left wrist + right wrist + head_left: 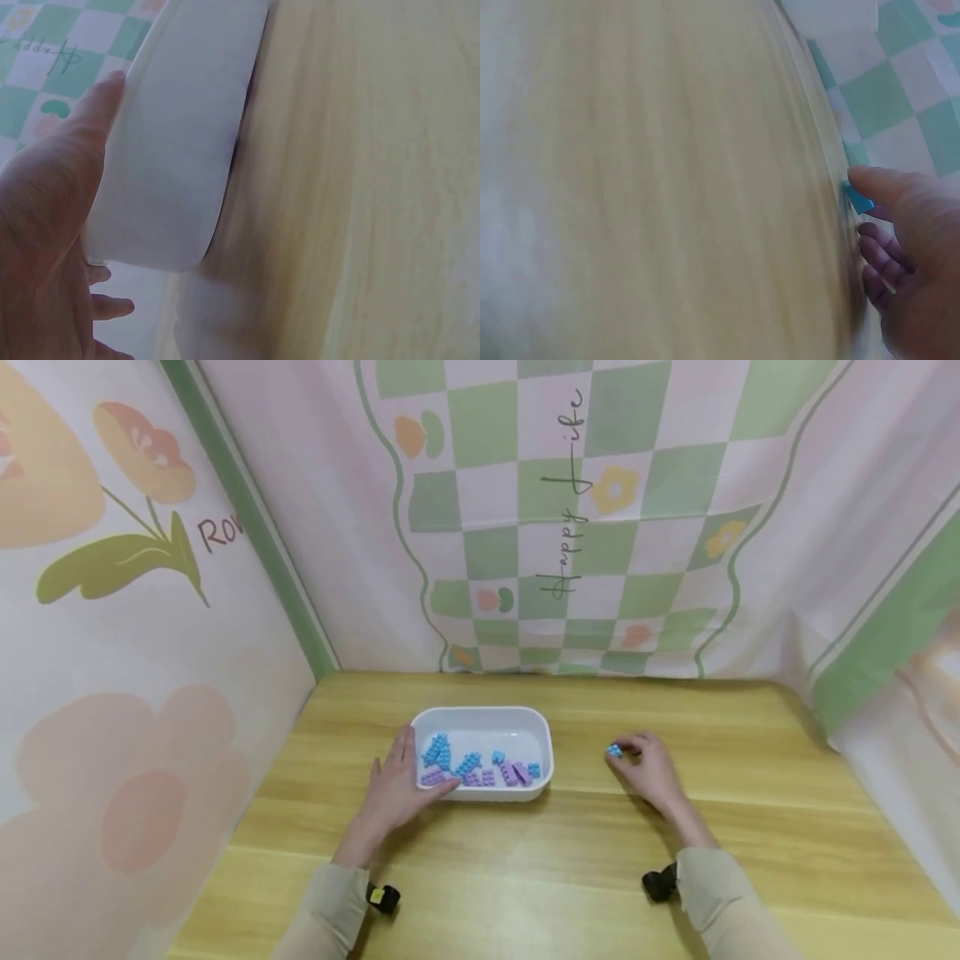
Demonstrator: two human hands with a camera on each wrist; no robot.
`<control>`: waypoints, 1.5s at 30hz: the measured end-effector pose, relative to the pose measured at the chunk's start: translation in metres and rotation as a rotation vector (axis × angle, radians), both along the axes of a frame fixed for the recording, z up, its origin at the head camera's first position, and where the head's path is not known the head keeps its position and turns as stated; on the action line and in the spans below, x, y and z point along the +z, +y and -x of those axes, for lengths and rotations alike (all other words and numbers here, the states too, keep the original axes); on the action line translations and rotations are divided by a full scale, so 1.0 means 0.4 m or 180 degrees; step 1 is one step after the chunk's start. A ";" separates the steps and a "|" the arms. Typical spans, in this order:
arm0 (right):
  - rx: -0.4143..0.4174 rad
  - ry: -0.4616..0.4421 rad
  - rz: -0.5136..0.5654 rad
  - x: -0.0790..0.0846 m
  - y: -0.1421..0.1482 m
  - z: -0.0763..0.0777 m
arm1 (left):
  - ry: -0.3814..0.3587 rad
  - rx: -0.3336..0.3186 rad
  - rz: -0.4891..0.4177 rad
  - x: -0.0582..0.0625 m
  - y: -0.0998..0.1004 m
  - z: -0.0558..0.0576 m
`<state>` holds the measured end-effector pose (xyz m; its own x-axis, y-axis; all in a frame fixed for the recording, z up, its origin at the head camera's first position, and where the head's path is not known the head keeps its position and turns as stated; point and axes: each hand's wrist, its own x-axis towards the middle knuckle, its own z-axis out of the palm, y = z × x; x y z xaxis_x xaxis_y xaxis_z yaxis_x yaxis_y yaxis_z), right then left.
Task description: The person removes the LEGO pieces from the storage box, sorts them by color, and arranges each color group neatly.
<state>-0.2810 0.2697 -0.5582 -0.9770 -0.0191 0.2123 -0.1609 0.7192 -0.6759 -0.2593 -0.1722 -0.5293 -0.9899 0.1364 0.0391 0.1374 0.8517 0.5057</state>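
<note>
In the head view a white plastic tray (483, 718) stands on the table, with blue building bricks (437, 750) and purple building bricks (517, 772) lying in it. My left hand (396, 787) holds the tray's left end, the thumb along the near rim and the fingers at the left side. In the left wrist view that hand (49, 202) lies against the tray wall (172, 142). Right of the tray, my right hand (648, 772) pinches a small blue building brick (614, 750) between thumb and forefinger, close over the table. The right wrist view shows this brick (859, 199) under the thumb.
The wooden table (517, 877) reaches back to a checked cloth (555, 527) hung behind it. A printed curtain (150, 693) hangs at the left, another (900, 635) at the right. Black wrist cameras (660, 885) sit at both cuffs.
</note>
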 end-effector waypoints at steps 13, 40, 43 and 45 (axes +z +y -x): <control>-0.0128 0.0170 0.0055 -0.020 0.016 -0.001 | 0.0017 -0.0015 0.0053 -0.003 -0.004 0.004; 0.0118 0.0159 0.0197 0.136 -0.130 0.008 | 0.0003 -0.0034 0.0047 0.000 0.000 0.006; 0.0218 0.0125 0.0153 0.159 -0.168 0.009 | -0.0016 -0.0024 0.0069 -0.002 0.000 0.005; 0.0293 0.0102 0.0132 0.169 -0.192 0.009 | -0.0029 -0.0020 0.0069 -0.002 0.000 0.004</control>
<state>-0.2844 0.1929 -0.4907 -0.9642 -0.0991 0.2459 -0.2471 0.6718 -0.6983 -0.2609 -0.1723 -0.5302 -0.9893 0.1433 0.0269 0.1381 0.8617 0.4883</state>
